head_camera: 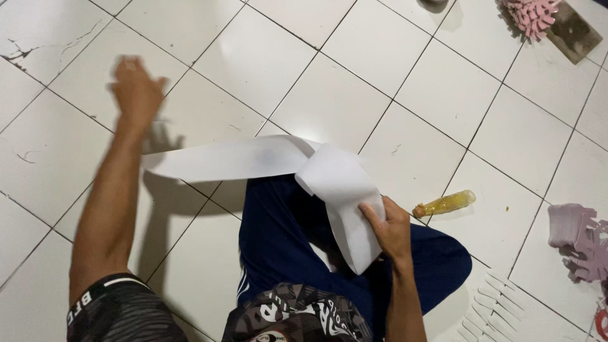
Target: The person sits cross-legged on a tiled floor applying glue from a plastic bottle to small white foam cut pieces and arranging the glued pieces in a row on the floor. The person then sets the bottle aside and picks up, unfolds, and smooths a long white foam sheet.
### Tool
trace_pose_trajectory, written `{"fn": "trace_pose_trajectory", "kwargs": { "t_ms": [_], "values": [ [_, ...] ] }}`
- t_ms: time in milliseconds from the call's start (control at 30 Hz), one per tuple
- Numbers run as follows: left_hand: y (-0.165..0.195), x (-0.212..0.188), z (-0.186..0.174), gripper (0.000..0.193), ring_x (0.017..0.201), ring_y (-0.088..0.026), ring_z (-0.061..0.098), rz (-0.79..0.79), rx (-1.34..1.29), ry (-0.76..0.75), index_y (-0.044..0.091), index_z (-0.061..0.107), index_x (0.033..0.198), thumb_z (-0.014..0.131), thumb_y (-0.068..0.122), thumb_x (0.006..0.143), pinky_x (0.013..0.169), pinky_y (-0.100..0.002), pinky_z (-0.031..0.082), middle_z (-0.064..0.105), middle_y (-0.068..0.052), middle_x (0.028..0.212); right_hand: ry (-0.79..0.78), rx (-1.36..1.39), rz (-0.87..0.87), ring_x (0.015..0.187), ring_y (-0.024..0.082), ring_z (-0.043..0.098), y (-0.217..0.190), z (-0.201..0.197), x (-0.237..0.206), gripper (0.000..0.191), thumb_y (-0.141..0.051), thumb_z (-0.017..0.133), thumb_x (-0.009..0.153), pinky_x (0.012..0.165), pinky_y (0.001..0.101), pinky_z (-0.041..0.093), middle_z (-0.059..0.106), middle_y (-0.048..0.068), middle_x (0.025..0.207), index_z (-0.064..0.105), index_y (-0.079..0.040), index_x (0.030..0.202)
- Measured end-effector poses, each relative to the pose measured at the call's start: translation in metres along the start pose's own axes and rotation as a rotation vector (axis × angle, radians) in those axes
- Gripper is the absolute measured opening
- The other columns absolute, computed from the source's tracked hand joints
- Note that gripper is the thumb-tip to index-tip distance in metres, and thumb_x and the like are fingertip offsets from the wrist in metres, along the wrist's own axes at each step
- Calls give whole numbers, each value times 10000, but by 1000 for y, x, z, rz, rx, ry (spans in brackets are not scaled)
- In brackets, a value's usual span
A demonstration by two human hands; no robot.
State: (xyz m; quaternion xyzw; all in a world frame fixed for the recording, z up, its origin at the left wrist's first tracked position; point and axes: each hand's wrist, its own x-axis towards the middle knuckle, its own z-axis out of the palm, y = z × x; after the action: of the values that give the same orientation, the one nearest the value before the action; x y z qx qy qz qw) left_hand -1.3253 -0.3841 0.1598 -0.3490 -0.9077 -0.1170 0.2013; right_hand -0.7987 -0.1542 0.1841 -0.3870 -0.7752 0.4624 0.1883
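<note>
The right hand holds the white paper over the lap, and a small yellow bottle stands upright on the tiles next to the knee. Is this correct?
Not quite. The head view shows the yellow bottle lying on its side on the tiles, not upright. The rest holds: the right hand grips the white paper over the lap.

Lying on white tiled floor (354, 95) with dark grout: yellowish tube (445, 204) beside seated person's knee, pink comb-shaped pieces (532, 14) against brown block (575, 30) top right, mauve pieces (579, 240) at right edge, white comb piece (491, 304) bottom right
</note>
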Motion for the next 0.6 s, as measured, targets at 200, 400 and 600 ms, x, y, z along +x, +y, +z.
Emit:
{"fn": "trace_pose_trajectory", "kwargs": {
  "t_ms": [200, 400, 600],
  "values": [
    [198, -72, -8, 724, 1393, -386, 427, 443, -923, -551, 15, 502, 1446, 788, 378, 888, 1120, -474, 382, 467, -260, 1499, -27, 71, -137, 670, 117, 676, -38, 17, 0, 243, -217, 749, 922, 609, 259, 540, 737, 78, 791, 740, 18, 981],
    [255, -79, 39, 252, 951, -279, 714, 626, -298, -560, 113, 698, 1138, 646, 301, 978, 790, -447, 554, 732, -84, 1045, -76, 223, -57, 607, 103, 697, -30, 12, -17, 255, -234, 722, 936, 545, 255, 551, 770, 62, 720, 767, 16, 944],
    [138, 19, 81, 214, 820, -278, 720, 345, -153, -94, 220, 758, 1025, 568, 141, 966, 644, -504, 521, 753, -47, 917, -301, 128, -196, 462, 111, 618, 10, 0, -94, 383, -303, 719, 971, 461, 318, 446, 653, 93, 575, 733, 24, 772]
  ]
}}
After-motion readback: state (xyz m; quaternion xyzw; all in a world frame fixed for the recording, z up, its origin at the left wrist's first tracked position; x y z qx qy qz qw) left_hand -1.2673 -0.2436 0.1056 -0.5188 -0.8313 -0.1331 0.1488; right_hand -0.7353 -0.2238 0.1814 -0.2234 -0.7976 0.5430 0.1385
